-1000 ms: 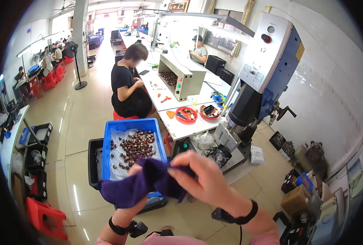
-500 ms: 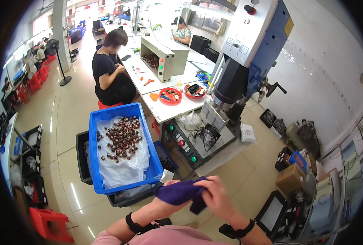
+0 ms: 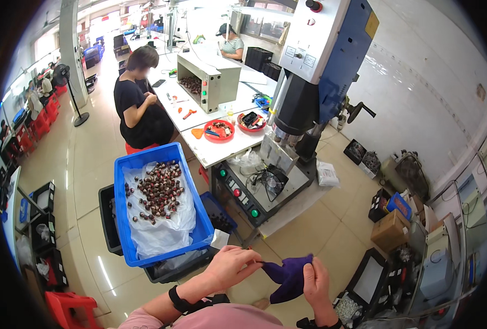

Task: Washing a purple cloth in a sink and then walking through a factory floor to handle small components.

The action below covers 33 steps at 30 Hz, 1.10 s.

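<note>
A dark purple cloth (image 3: 290,276), limp and folded, stretches between my two hands in front of my body. I cannot make out whether it is a glove or a plain piece. My left hand (image 3: 233,267) pinches a thin, drawn-out corner of it between thumb and fingers. At the other end, my right hand (image 3: 316,278) grips the cloth with the thumb laid on top. Left of and beyond my hands stands a blue crate (image 3: 204,241), lined with white plastic sheet (image 3: 161,236) and holding many small brown-and-white round parts (image 3: 158,189).
A press machine (image 3: 298,98) with a button panel (image 3: 237,193) rises ahead. Beside it is a white table (image 3: 199,156) with red trays (image 3: 219,130) and a metal box (image 3: 210,82). A co-worker (image 3: 136,104) sits there. Red stool (image 3: 71,307) at left; cardboard box (image 3: 390,228) at right.
The purple cloth has come away from around my left hand and is now drawn out between both hands. My right hand has moved right, and the view has shifted slightly.
</note>
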Motion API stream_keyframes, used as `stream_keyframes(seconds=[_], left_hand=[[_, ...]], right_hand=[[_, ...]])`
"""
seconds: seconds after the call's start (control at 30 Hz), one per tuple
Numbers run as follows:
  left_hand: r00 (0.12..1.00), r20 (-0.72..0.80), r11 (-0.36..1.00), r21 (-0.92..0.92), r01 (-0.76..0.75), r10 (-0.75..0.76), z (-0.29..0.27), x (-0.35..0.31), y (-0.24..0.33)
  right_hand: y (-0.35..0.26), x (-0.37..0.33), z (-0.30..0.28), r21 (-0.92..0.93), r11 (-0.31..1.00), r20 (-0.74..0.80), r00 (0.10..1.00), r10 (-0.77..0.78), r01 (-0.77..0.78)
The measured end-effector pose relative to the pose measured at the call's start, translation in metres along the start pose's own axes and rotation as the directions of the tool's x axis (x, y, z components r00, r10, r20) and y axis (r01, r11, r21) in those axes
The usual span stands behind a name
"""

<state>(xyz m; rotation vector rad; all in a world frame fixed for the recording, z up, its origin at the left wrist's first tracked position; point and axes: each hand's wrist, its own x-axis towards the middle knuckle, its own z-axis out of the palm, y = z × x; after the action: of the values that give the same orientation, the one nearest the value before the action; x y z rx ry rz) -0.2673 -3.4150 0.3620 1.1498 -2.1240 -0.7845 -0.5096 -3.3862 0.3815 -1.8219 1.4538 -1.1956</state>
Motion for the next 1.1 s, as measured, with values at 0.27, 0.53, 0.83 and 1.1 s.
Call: stream_keyframes(seconds=[0.27, 0.53, 0.83, 1.1], left_hand=[[0.995, 0.042, 0.987, 0.143, 0.08, -0.087, -0.003, -0.013, -0.023], [0.951, 0.309, 0.962, 0.258, -0.095, 0.011, 0.069, -0.007, -0.035], [0.979, 0.166, 0.976, 0.161, -0.149, 0.122, 0.088, -0.007, -0.046], [0.94, 0.333, 0.992, 0.083, -0.099, 0.066, 0.072, -0.02, -0.057]], right_hand=[[0.021, -0.02, 0.01, 0.132, 0.979, -0.058, 0.985, 0.162, -0.153], [-0.029, -0.005, 0.042, 0.052, 0.996, 0.394, 0.914, -0.092, 0.077], [0.007, 0.0, 0.053, 0.083, 0.996, 0.415, 0.907, -0.069, 0.038], [0.044, -0.023, 0.024, -0.045, 0.99, 0.343, 0.929, 0.141, -0.133]])
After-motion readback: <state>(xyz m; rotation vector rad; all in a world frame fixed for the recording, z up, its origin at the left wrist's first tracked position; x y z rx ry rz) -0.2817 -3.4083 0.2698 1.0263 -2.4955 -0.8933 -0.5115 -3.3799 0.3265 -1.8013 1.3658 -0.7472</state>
